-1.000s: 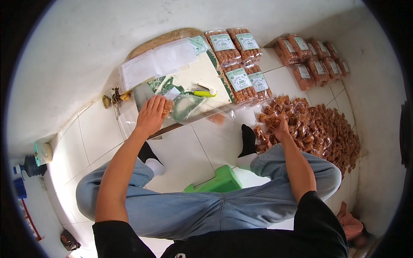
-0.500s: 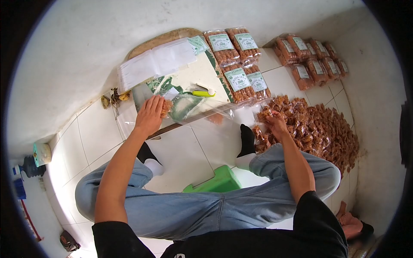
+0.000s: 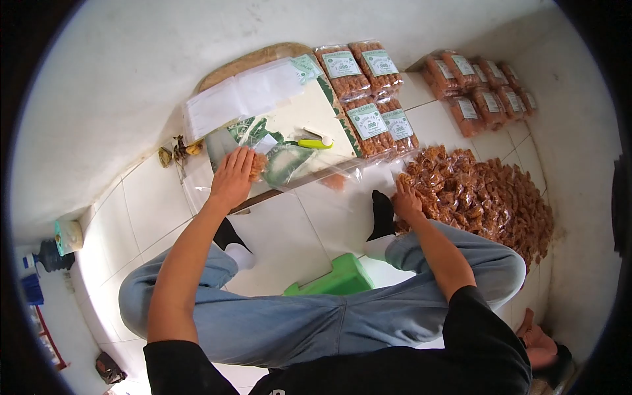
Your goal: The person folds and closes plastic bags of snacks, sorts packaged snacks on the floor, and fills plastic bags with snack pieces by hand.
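Observation:
My left hand (image 3: 232,176) is closed round a small brown snack packet (image 3: 257,166) at the front left of the low board (image 3: 309,108). Clear plastic film (image 3: 303,172) stretches from beside it along the board's front edge. My right hand (image 3: 407,199) is at the left edge of the heap of small snack packets (image 3: 484,197), its fingers bent; what they hold, if anything, is hidden. A yellow-green cutter (image 3: 315,143) rests on the board, with white sheets (image 3: 240,95) at its back left.
Large labelled packs (image 3: 368,122) lie at the board's right end, and more packs (image 3: 487,105) stand by the wall. A green plastic stool (image 3: 337,276) is between my legs. Another person (image 3: 540,347) is at the lower right. Dark bottles (image 3: 52,257) are at the far left.
My right hand has moved left and slightly down, from within the heap to its left edge. My left hand stays on the packet at the board.

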A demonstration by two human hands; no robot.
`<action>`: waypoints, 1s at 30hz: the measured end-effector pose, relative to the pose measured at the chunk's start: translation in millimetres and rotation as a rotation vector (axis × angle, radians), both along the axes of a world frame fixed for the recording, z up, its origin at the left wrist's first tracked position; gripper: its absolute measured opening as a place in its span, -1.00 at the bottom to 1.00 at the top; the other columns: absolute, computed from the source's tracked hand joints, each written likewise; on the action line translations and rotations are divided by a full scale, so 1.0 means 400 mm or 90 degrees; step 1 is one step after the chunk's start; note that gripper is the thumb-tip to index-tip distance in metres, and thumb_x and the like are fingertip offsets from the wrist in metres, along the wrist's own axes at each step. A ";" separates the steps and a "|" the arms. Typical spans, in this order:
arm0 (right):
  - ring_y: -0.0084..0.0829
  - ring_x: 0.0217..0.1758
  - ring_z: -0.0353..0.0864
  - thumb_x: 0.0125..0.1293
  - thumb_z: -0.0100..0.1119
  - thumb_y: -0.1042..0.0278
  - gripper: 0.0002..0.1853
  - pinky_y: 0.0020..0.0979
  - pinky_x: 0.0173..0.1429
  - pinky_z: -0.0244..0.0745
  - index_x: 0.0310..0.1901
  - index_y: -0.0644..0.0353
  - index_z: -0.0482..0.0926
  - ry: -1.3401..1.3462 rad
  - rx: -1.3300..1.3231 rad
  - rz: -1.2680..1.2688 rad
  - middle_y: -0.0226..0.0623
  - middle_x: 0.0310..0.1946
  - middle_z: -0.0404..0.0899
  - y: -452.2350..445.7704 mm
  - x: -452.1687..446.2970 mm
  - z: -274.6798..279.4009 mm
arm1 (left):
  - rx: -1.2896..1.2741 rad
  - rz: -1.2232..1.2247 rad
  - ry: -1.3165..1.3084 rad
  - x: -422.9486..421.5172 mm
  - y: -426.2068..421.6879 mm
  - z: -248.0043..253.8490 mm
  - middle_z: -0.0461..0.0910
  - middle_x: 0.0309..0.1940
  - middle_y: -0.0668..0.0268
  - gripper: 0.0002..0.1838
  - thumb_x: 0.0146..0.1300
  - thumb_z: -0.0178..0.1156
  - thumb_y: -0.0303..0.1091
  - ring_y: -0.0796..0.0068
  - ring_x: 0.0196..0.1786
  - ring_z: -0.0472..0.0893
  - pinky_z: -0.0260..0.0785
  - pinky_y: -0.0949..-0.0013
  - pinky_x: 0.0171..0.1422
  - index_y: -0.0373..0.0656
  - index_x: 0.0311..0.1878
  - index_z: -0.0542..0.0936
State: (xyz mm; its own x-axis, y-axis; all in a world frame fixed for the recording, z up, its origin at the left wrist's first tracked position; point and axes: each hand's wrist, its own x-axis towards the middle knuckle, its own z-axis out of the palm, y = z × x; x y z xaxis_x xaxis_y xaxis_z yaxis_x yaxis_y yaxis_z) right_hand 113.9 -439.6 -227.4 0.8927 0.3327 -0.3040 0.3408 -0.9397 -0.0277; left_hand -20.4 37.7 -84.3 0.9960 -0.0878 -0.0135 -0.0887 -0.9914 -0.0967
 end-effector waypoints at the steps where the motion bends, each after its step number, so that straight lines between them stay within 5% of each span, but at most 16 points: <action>1: 0.08 0.29 0.41 0.27 0.10 0.26 -0.21 -0.11 0.34 0.38 0.49 0.01 -0.04 0.003 0.000 0.000 -0.03 0.24 0.41 -0.003 -0.001 -0.020 | 0.000 0.000 0.003 -0.003 0.001 -0.002 0.19 0.44 0.13 -0.29 0.22 0.11 -0.35 0.22 0.50 0.15 -0.04 0.15 0.57 -0.27 0.44 0.19; 4: 0.08 0.25 0.44 0.28 0.12 0.25 -0.33 -0.11 0.33 0.38 0.41 0.16 0.17 0.010 0.191 -0.093 0.00 0.12 0.46 -0.026 0.028 -0.041 | -0.006 0.003 -0.001 -0.001 0.000 -0.008 0.18 0.44 0.13 -0.25 0.17 0.15 -0.36 0.21 0.50 0.14 -0.04 0.16 0.57 -0.26 0.45 0.18; 7: 0.04 0.26 0.44 0.25 0.14 0.25 -0.47 -0.17 0.34 0.37 0.23 0.30 0.41 0.249 0.248 -0.009 0.09 0.14 0.47 -0.075 0.075 -0.048 | -0.028 0.004 -0.016 -0.001 0.003 -0.011 0.18 0.44 0.13 -0.23 0.14 0.17 -0.38 0.20 0.50 0.14 -0.04 0.16 0.57 -0.25 0.45 0.17; 10: -0.08 0.05 0.63 0.22 0.15 0.20 -0.42 -0.17 0.15 0.51 0.28 0.23 0.42 0.114 0.291 0.049 0.06 -0.06 0.64 -0.062 0.074 -0.024 | -0.018 0.002 -0.008 0.000 0.004 -0.009 0.17 0.44 0.12 -0.23 0.13 0.16 -0.38 0.19 0.49 0.14 -0.04 0.15 0.57 -0.26 0.45 0.17; 12: -0.09 0.05 0.64 0.11 0.30 0.15 -0.31 -0.21 0.13 0.53 0.30 0.17 0.41 0.269 0.243 -0.127 0.02 -0.06 0.65 -0.037 0.067 0.054 | -0.005 0.000 -0.006 -0.001 0.003 -0.007 0.17 0.44 0.12 -0.23 0.13 0.16 -0.37 0.19 0.49 0.14 -0.04 0.15 0.57 -0.26 0.44 0.18; 16: -0.11 0.04 0.65 0.01 0.42 0.11 -0.22 -0.20 0.16 0.52 0.30 0.16 0.41 0.314 0.223 -0.064 -0.01 -0.08 0.67 -0.029 0.060 0.108 | -0.010 -0.003 -0.008 -0.001 0.003 -0.005 0.17 0.44 0.12 -0.24 0.13 0.15 -0.38 0.18 0.49 0.15 -0.04 0.15 0.57 -0.27 0.43 0.18; 22: -0.15 0.15 0.58 -0.06 0.51 0.13 -0.17 -0.21 0.22 0.47 0.27 0.25 0.40 0.262 0.280 -0.013 -0.01 0.07 0.60 -0.070 0.078 0.016 | -0.013 -0.004 -0.010 0.002 -0.001 0.002 0.19 0.43 0.11 -0.26 0.14 0.14 -0.39 0.17 0.48 0.16 -0.02 0.17 0.57 -0.28 0.42 0.20; 30: 0.00 0.26 0.46 0.06 0.45 0.13 -0.18 -0.14 0.32 0.38 0.32 0.26 0.30 0.348 0.121 0.079 0.12 0.17 0.48 -0.062 0.091 0.001 | -0.005 -0.010 -0.022 -0.001 0.001 -0.006 0.20 0.42 0.12 -0.27 0.15 0.16 -0.37 0.18 0.48 0.17 -0.02 0.16 0.56 -0.28 0.42 0.21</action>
State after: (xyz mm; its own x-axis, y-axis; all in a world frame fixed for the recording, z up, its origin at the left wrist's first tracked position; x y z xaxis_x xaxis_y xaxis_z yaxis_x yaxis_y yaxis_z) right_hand 150.3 -464.6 -226.9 0.5745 0.5179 -0.6338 0.3369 -0.8553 -0.3936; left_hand -20.7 38.1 -86.6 0.9943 -0.1041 0.0218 -0.1017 -0.9906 -0.0916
